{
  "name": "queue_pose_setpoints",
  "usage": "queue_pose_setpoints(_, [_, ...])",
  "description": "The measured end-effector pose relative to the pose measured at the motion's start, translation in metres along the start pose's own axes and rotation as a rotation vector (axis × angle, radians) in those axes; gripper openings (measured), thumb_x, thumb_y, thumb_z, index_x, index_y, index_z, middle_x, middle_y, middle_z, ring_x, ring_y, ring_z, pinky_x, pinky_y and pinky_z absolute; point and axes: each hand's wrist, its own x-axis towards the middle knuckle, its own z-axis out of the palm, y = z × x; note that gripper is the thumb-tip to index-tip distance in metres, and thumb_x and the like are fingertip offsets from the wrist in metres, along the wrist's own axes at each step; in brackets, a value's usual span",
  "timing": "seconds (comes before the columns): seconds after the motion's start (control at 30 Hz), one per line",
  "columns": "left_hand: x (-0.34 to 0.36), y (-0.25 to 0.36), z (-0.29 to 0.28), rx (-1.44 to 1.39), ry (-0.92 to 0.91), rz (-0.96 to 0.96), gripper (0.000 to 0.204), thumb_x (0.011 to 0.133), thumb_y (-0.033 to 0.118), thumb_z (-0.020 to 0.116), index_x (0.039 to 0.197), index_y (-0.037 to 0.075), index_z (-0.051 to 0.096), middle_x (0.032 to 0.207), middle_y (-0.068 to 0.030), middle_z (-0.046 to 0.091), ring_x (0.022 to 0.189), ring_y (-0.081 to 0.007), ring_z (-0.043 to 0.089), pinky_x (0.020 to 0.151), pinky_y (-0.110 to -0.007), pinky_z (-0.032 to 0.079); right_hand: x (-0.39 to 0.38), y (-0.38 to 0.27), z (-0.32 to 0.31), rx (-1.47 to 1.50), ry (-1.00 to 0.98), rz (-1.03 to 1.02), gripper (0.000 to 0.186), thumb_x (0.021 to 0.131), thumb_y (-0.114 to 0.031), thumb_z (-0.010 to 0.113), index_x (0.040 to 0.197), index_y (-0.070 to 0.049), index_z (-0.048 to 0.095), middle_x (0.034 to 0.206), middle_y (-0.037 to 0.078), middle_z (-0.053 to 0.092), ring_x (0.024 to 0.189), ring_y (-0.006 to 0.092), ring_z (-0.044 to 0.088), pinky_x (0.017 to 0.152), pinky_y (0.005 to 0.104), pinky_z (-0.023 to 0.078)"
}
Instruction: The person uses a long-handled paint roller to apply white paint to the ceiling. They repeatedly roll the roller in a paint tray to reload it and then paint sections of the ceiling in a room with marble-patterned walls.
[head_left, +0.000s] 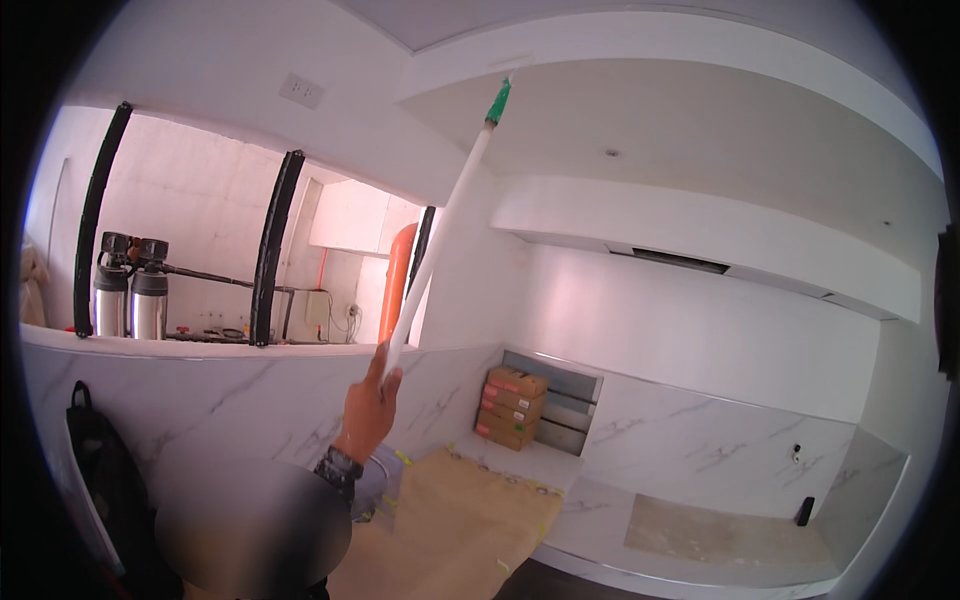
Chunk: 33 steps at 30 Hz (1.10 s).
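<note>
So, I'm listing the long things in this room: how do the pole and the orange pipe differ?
The pole is white, with green near its top; the pipe is orange. The pole looks slimmer and longer than the pipe's visible part. Both lean rightward going up.

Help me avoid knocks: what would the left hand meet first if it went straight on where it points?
Probably the white ceiling bulkhead, following the white pole the left hand grips; its green tip leads. Depth is unclear, so contact there is uncertain.
</note>
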Motion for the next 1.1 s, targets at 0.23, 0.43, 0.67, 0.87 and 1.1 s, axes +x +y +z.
queue_pose_setpoints(0.23, [0.111,0.05,-0.016,-0.032,-0.013,0.004,0.05,0.103,0.026,0.052,0.143,-0.003,0.043,0.094,-0.0318,0.064,0.08,-0.0388,0.065,0.075,-0.04,0.05,0.007,-0.014,-0.018,0.098,-0.102,0.085,0.042,0.089,-0.043,0.064,0.071,-0.004,0.061,0.071,0.022,0.06,0.064,0.0402,0.057,0.063,0.0519,0.043])
queue_pose_setpoints(0.43, [0.125,0.068,-0.015,-0.099,0.004,0.042,0.054,0.103,0.031,0.052,0.143,-0.003,0.043,0.112,-0.0349,0.062,0.103,-0.0445,0.066,0.086,-0.037,0.05,0.004,-0.017,-0.012,0.119,-0.108,0.05,0.041,0.088,-0.043,0.064,0.07,-0.006,0.061,0.07,0.021,0.059,0.062,0.0394,0.056,0.062,0.0513,0.042])
queue_pose_setpoints(0.67, [0.01,0.046,0.004,-0.016,-0.076,-0.082,0.052,0.103,0.025,0.051,0.147,0.0,0.038,0.083,-0.03,0.063,0.075,-0.0434,0.068,0.064,-0.042,0.051,0.006,-0.017,-0.013,0.102,-0.115,0.013,0.04,0.088,-0.043,0.065,0.07,-0.008,0.061,0.068,0.021,0.059,0.057,0.0364,0.054,0.056,0.0504,0.04])
queue_pose_setpoints(0.87, [-0.064,0.036,0.001,-0.022,-0.012,-0.146,0.052,0.103,0.024,0.052,0.147,0.002,0.038,0.072,-0.0251,0.059,0.059,-0.0384,0.062,0.055,-0.039,0.047,0.005,-0.009,-0.012,0.073,-0.081,-0.026,0.04,0.089,-0.04,0.065,0.07,-0.006,0.061,0.066,0.021,0.057,0.055,0.0328,0.051,0.056,0.0497,0.04])
queue_pose_setpoints(1.1, [-0.067,0.043,-0.001,-0.047,0.039,-0.042,0.051,0.103,0.024,0.052,0.147,0.002,0.04,0.067,-0.0222,0.055,0.054,-0.0369,0.057,0.051,-0.039,0.043,0.002,0.001,-0.003,0.099,-0.126,0.009,0.04,0.089,-0.037,0.066,0.069,-0.003,0.06,0.065,0.022,0.056,0.055,0.03,0.05,0.056,0.0483,0.04])
